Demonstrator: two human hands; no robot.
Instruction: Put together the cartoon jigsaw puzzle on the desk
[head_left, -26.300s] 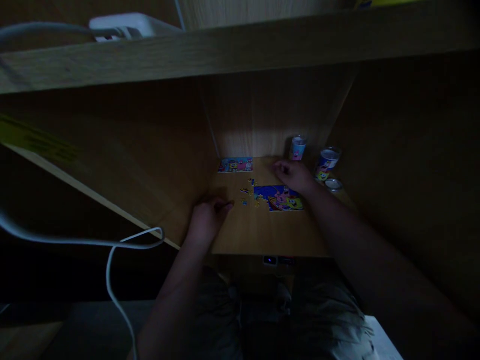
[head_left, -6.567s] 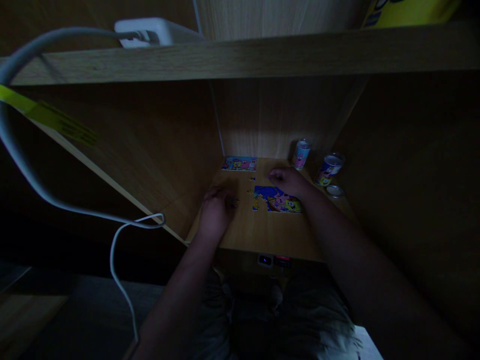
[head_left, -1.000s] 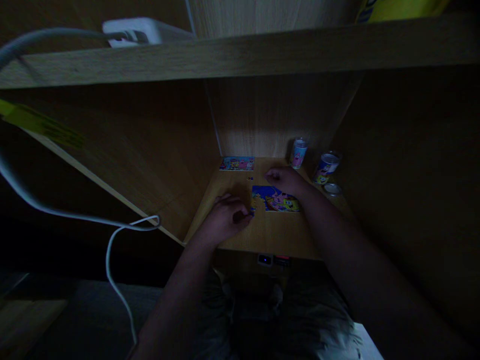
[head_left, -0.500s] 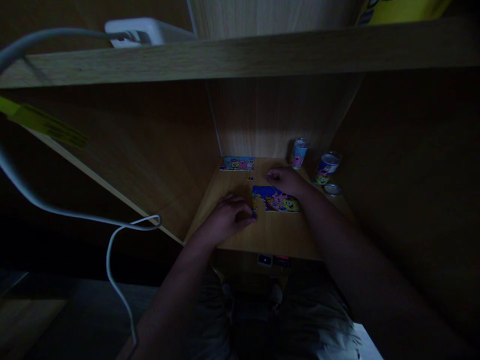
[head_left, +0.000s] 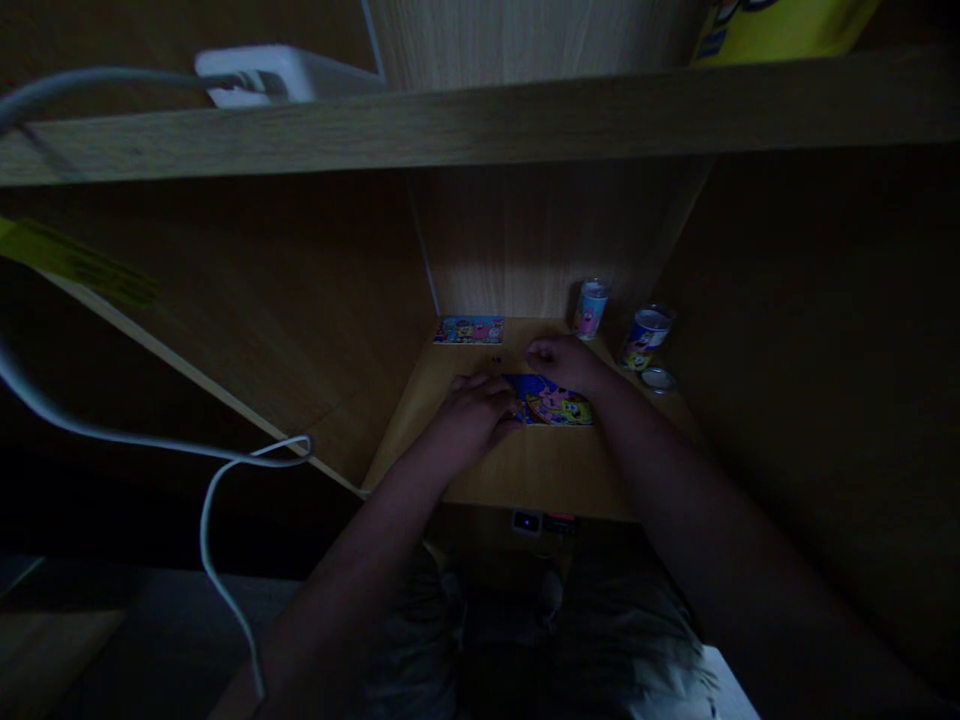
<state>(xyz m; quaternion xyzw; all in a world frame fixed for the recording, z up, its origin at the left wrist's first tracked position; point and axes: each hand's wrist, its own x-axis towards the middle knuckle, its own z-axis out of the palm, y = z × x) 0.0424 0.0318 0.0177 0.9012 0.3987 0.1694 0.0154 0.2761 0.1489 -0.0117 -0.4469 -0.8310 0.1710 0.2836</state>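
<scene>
A partly covered jigsaw puzzle [head_left: 561,405] with bright cartoon figures on blue lies flat on the wooden desk [head_left: 555,470]. At its left edge, my left hand [head_left: 480,408] is closed, thumb and fingers bent around a jigsaw piece that they mostly hide. My right hand [head_left: 564,360] hovers or rests by the puzzle's upper edge with its fingers curled together; whatever they may hold cannot be made out. Tiny loose pieces [head_left: 496,359] lie between the hands, farther back. Behind them is a cartoon picture card [head_left: 470,330].
Two cartoon-printed cans, one at the back [head_left: 591,308] and one nearer [head_left: 646,338], stand at the right. A round lid [head_left: 658,380] lies beside them. Overhead runs a shelf [head_left: 465,130] bearing a white adapter [head_left: 277,75]; its cable [head_left: 180,440] hangs at the left.
My left hand has moved right and slightly up, its fingers closing over the puzzle's left side, where a gap showed before. My right hand has barely moved. The view has shifted a little.
</scene>
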